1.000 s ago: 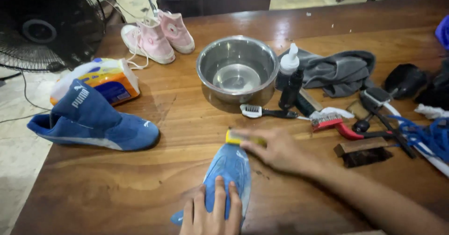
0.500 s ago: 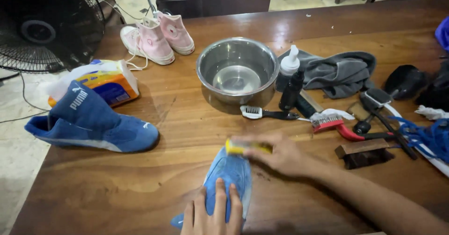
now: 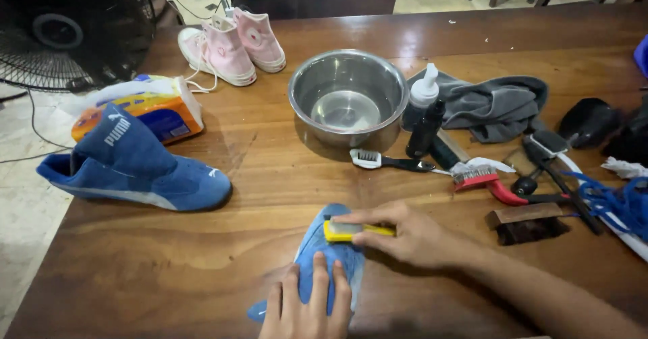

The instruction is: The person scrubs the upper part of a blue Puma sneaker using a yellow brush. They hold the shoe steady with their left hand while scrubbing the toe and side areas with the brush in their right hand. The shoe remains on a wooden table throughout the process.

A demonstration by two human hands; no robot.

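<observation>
A blue suede shoe (image 3: 317, 258) lies toe-away on the wooden table (image 3: 202, 244) right in front of me. My left hand (image 3: 307, 305) presses flat on its rear part, holding it down. My right hand (image 3: 405, 234) grips a small yellow-handled brush (image 3: 347, 230) laid across the shoe's toe. The matching blue shoe (image 3: 135, 167) rests on its side at the table's left edge.
A steel bowl (image 3: 347, 97) with water stands mid-table. Beside it are a black dispenser bottle (image 3: 424, 120), a toothbrush (image 3: 388, 161), a red-handled brush (image 3: 489, 180), a wooden brush (image 3: 526, 222), a grey cloth (image 3: 499, 106) and blue laces (image 3: 617, 201). Pink sneakers (image 3: 233, 45), a tissue pack (image 3: 158, 106) and a fan (image 3: 61, 29) are at the left.
My right hand has drawn the yellow brush a little nearer along the shoe's toe. My left hand stays pressed on the shoe.
</observation>
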